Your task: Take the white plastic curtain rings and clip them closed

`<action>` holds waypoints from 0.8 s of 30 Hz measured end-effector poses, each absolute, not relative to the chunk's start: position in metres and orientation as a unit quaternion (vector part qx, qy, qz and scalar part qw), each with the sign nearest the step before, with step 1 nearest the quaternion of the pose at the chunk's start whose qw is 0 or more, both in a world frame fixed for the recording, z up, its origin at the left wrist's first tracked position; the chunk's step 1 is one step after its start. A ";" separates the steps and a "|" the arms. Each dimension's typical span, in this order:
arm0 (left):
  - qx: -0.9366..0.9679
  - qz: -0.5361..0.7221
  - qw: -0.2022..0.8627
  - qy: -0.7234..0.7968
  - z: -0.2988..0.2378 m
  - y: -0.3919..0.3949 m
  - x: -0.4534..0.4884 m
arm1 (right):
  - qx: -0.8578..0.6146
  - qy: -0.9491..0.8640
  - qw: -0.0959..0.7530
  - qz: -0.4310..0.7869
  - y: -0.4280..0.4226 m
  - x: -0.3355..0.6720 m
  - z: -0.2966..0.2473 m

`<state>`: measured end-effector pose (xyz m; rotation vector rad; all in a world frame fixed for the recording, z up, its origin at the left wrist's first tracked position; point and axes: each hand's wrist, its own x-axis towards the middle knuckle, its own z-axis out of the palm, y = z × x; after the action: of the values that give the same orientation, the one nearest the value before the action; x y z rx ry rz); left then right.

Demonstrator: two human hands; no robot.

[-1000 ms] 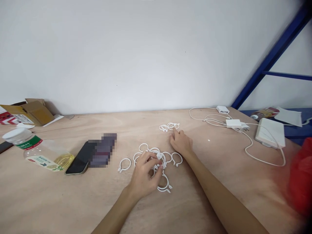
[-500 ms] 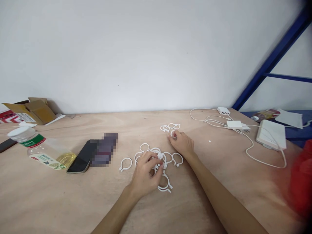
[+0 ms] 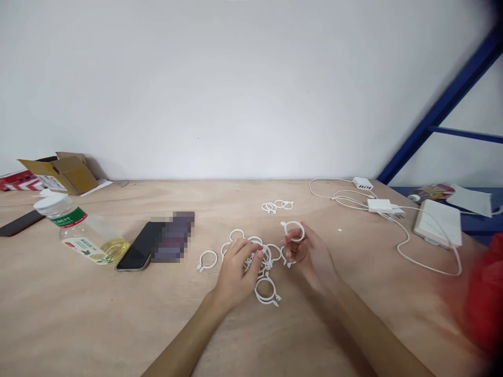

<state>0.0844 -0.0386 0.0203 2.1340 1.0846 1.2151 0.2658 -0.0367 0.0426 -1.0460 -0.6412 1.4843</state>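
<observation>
Between its thumb and fingers, my right hand [image 3: 310,259] holds a white plastic curtain ring [image 3: 302,232] raised above the table, with its small eyelet end to the left. My left hand [image 3: 238,269] is over a loose pile of the same rings [image 3: 275,252]. Its fingers are bent and pinch at a ring in the pile, partly hidden by the fingertips. One ring [image 3: 208,260] lies apart on the left, and a ring pair [image 3: 266,289] lies at the pile's near side. Farther back is a small overlapping row of rings [image 3: 277,205].
On the wooden table [image 3: 118,330], a bottle [image 3: 84,230], a phone [image 3: 137,248] and a blurred-out patch are at left, with an opened cardboard box [image 3: 73,175] behind. White cables [image 3: 406,246], a charger [image 3: 379,206] and a white box [image 3: 438,222] are at right, near something red [image 3: 487,298].
My right hand has drawn back toward me from near the far row, lifting a ring. My left hand stays over the pile. The view has shifted slightly.
</observation>
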 end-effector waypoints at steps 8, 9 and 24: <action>0.757 0.444 0.299 0.375 0.028 -0.045 0.088 | -0.383 -0.330 0.510 0.696 -0.067 0.227 0.038; 0.752 0.449 0.300 0.378 0.028 -0.046 0.088 | -0.382 -0.348 0.502 0.693 -0.068 0.226 0.037; 0.674 0.408 0.507 0.349 0.037 -0.044 0.088 | -0.427 -0.339 0.464 0.698 -0.066 0.236 0.040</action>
<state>0.0882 -0.0442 0.0366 1.6248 0.8418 0.9832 0.2356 -0.0658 0.0397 -1.0493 -0.8328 1.7141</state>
